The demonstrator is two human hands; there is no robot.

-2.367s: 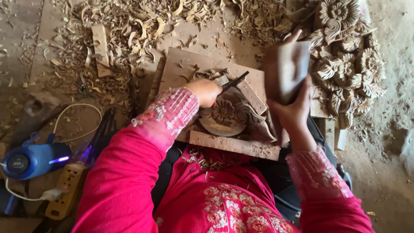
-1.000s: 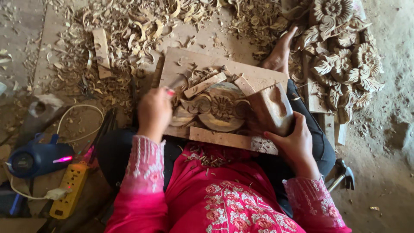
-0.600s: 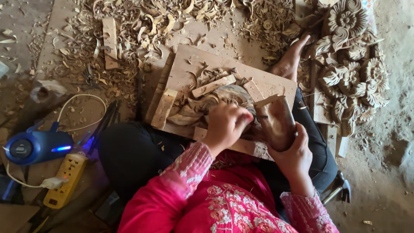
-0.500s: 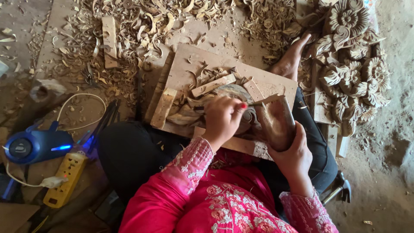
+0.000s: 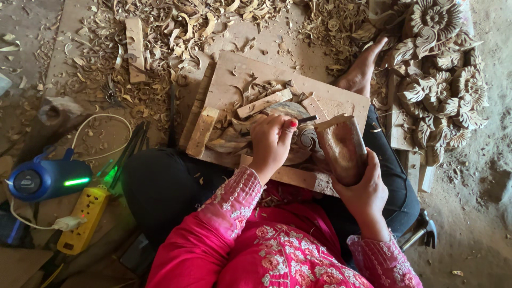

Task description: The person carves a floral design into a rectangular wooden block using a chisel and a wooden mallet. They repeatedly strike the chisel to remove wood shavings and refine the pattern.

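Head view: left hand (image 5: 271, 143), back from the side, now pinches thin dark chisel (image 5: 308, 119) against round carved wooden rosette (image 5: 298, 140) on lap board (image 5: 234, 74). Right hand (image 5: 365, 188) grips worn wooden mallet (image 5: 342, 149), lowered beside chisel: striking resumes.

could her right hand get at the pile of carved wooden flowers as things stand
Probably not right away. The right hand is wrapped around a wooden mallet, so it is full. The carved flowers lie uncovered just beyond her right knee, with nothing between.
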